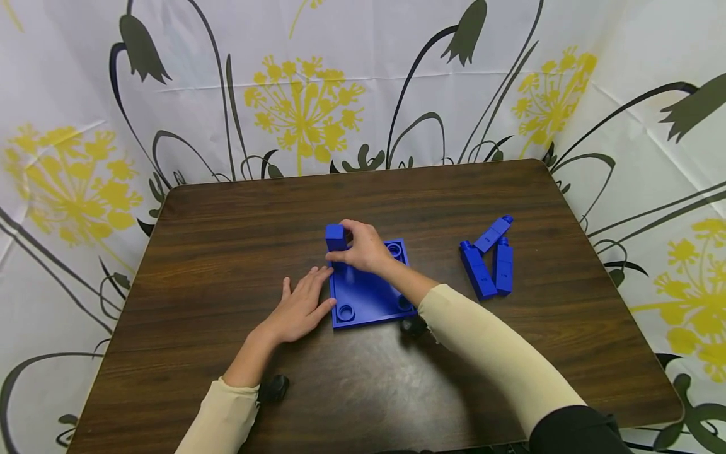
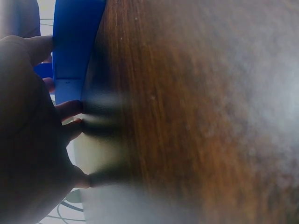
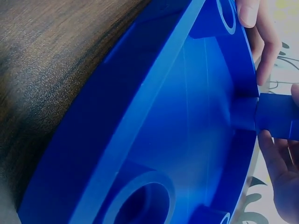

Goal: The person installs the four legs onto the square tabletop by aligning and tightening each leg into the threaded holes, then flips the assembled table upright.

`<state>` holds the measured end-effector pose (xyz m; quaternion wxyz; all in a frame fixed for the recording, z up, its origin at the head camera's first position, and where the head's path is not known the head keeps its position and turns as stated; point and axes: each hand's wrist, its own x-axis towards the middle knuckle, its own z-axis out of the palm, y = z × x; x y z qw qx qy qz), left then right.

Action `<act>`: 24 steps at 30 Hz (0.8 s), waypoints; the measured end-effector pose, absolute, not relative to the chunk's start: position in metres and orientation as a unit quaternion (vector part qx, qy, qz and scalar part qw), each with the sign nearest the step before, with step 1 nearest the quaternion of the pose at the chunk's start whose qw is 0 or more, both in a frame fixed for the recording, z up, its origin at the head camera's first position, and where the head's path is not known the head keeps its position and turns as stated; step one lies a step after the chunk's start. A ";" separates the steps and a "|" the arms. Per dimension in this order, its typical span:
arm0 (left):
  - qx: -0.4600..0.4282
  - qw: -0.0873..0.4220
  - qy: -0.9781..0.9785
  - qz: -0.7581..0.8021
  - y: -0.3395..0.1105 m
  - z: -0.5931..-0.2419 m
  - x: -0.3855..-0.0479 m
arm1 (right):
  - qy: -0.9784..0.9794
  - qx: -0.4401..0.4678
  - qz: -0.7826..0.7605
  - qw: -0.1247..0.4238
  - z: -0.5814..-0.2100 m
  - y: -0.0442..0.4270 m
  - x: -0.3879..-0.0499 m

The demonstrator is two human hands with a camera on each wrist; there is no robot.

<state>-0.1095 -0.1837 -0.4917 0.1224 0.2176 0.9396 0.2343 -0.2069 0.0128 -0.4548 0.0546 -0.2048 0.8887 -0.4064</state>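
Note:
On the table lies a blue square panel (image 1: pixel 365 293), its raised rim and round corner sockets facing up. A blue square peg-ended leg (image 1: pixel 335 236) stands upright at the panel's far left corner. My right hand (image 1: pixel 365 250) grips this leg between thumb and fingers; the right wrist view shows the leg (image 3: pixel 278 114) meeting the corner. My left hand (image 1: pixel 300 308) lies with fingers spread, thumb and fingertips against the panel's left edge. In the left wrist view, that hand (image 2: pixel 28 126) is dark beside the panel's side (image 2: pixel 77 37).
Several more blue pieces are at the right: one loose leg (image 1: pixel 478 271), another leg (image 1: pixel 503 268) beside it, and a third leg (image 1: pixel 493 233) behind them. The brown wooden table (image 1: pixel 238 233) ends at a flowered curtain (image 1: pixel 340 82).

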 end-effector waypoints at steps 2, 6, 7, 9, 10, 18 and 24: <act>0.218 0.122 0.939 0.234 -0.184 -0.492 -0.110 | 0.889 -0.206 -0.405 0.055 -0.455 0.013 -0.207; 0.219 0.125 0.939 0.234 -0.184 -0.491 -0.109 | 0.889 -0.217 -0.398 0.063 -0.453 0.014 -0.206; 0.219 0.126 0.939 0.235 -0.184 -0.491 -0.109 | 0.888 -0.222 -0.397 0.067 -0.452 0.015 -0.206; 0.218 0.127 0.938 0.236 -0.185 -0.491 -0.108 | 0.881 -0.234 -0.405 0.079 -0.451 0.017 -0.207; 0.218 0.128 0.938 0.236 -0.185 -0.491 -0.109 | 0.873 -0.241 -0.414 0.087 -0.450 0.018 -0.208; 0.215 0.127 0.937 0.245 -0.185 -0.492 -0.110 | 0.775 -0.305 -0.529 0.161 -0.451 0.030 -0.219; 0.215 0.129 0.937 0.244 -0.185 -0.491 -0.109 | 0.723 -0.326 -0.568 0.222 -0.452 0.034 -0.223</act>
